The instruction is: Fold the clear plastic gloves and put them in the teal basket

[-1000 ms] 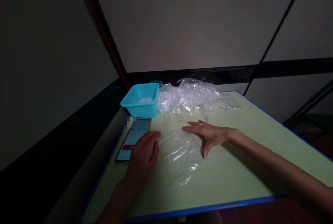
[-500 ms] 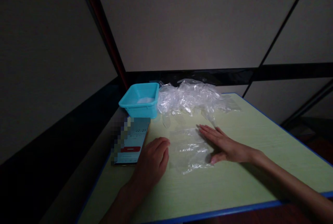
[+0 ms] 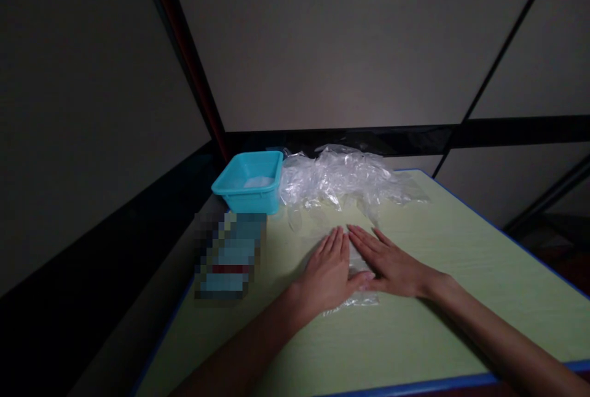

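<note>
Basically, pale wall panels (image 3: 322, 47) with dark trim fill the back. Against them: light green table (image 3: 470, 243), blue edging (image 3: 405, 388). Big crumpled heap of clear plastic (image 3: 341, 172) at its far side, loose ends trailing toward the hands. Turquoise basin (image 3: 253, 201) just left of the heap, at the far left corner. Phone (image 3: 230, 257) lies nearer, below the basin along the left edge; pixelated, screen unreadable. Flat clear plastic piece (image 3: 362, 300) sits mid-table under both hands, mostly covered, near edge poking out crinkled and shiny. Left hand (image 3: 327, 271) palm down on it, fingers straight and together, gripping nothing. Right hand (image 3: 389, 262) same, angled in from the right, fingers extended, nothing clasped. Thumbs meet over the plastic; can't tell how hard either presses. Something white (image 3: 258, 182) inside the basin, can't make out what.
</note>
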{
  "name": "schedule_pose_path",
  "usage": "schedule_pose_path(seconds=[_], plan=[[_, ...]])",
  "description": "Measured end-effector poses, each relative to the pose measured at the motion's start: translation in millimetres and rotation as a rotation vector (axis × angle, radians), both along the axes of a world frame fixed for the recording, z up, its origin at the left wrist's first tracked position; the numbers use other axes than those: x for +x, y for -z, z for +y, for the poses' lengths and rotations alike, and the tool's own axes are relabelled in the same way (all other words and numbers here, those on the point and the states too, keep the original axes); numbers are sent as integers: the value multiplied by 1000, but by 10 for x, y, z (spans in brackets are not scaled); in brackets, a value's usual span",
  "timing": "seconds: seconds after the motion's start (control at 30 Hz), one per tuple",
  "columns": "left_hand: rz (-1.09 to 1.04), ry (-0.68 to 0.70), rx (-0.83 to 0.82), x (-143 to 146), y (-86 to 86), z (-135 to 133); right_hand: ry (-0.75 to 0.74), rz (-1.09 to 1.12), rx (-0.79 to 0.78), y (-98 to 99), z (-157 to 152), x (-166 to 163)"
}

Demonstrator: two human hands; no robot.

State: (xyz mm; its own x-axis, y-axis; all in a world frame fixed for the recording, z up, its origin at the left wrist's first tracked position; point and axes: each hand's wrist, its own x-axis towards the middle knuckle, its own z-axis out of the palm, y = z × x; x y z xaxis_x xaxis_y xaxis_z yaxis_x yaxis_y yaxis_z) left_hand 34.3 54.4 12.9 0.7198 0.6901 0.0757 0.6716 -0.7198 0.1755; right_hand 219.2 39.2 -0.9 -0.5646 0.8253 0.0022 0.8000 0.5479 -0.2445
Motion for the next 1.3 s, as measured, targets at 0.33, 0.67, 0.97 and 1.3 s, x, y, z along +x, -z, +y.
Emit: schedule_pose_path(seconds=[0.33,0.67,0.97,1.3], plan=[[-40,-9,20,7,195,13,-64,3,-100,-60,-40,-2],[-35,-14,54,-213,183,34,-70,-8,-46,20,-37,38],[53,-45,71,-489,76,72,-50,-14,-77,-44,-48,8],[100,-49,67,-520,86,82,-43,18,-50,-26,-57,27]])
